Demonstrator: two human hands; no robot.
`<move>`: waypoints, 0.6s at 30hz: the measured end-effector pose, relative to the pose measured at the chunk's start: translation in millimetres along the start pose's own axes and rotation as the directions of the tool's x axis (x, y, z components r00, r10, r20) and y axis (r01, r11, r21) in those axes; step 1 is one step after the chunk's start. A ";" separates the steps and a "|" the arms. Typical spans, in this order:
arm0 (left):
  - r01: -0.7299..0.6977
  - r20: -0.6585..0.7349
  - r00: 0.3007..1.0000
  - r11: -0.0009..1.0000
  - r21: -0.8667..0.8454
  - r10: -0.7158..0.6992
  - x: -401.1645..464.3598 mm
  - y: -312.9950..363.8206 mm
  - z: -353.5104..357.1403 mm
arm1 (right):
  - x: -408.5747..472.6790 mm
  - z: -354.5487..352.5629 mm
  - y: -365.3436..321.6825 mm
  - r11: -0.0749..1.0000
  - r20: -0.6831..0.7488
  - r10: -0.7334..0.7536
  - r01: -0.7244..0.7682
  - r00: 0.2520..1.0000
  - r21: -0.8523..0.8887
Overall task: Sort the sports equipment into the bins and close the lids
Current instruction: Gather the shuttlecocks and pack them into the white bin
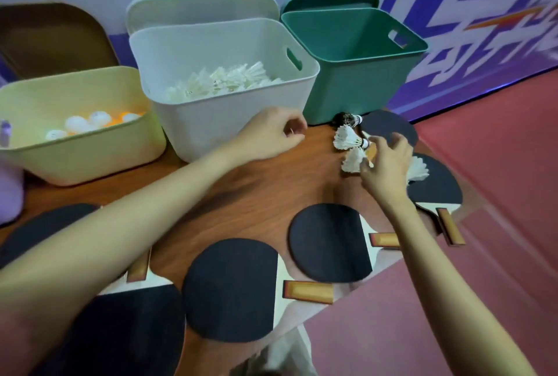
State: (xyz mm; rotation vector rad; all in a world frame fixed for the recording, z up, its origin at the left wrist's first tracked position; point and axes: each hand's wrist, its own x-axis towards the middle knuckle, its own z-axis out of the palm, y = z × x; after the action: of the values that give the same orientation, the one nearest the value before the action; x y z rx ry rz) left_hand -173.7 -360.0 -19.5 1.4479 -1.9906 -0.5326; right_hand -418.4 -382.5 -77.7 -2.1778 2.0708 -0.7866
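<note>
**Loose shuttlecocks and paddles, partly sorted**

Shuttlecocks: four lay loose at the far right of the bench (265, 194), just before the green bin (356, 88): one dark (347, 119), three white (347, 137). Judged very light, with brittle feathers that crush; best taken by the cork base. The right hand (386, 161) reached among them, fingers (370, 161) pinching one white shuttlecock (353, 161). The left hand (271, 134) hovered near the white bin (223, 95), fingers curled; whether they held anything could not be told.

Paddles: six counted flat on the bench, the nearest (232, 288) stiff, with grippy rubber; best taken by the handle.

Bins: three, all open. The white held many shuttlecocks, the yellow bin (81, 140) balls, the green none visible.
</note>
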 end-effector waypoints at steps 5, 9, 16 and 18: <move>0.070 0.088 0.994 0.996 -0.054 -0.065 -30.0 5.4 45.7 | -17.6 -9.2 32.7 0.961 -0.053 0.272 -0.274 0.961 -0.046; 0.076 0.149 0.987 0.995 -0.070 -0.065 -49.8 10.1 74.6 | -14.4 -9.9 47.2 0.926 0.010 0.378 -0.378 0.926 -0.010; 0.085 0.229 0.970 0.996 -0.014 -0.079 -44.9 13.3 97.8 | -19.7 -8.6 49.4 0.912 -0.015 0.408 -0.408 0.913 -0.053; 0.067 0.249 0.966 0.998 0.007 -0.067 -34.9 16.9 103.7 | -19.6 -5.6 53.0 0.909 0.004 0.417 -0.416 0.909 -0.027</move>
State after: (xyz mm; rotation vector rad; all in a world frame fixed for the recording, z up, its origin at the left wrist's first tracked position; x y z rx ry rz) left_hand -248.8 -324.9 -93.0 1.5139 -2.1370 -0.7791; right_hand -469.2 -368.1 -98.5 -1.6417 2.4245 -0.6995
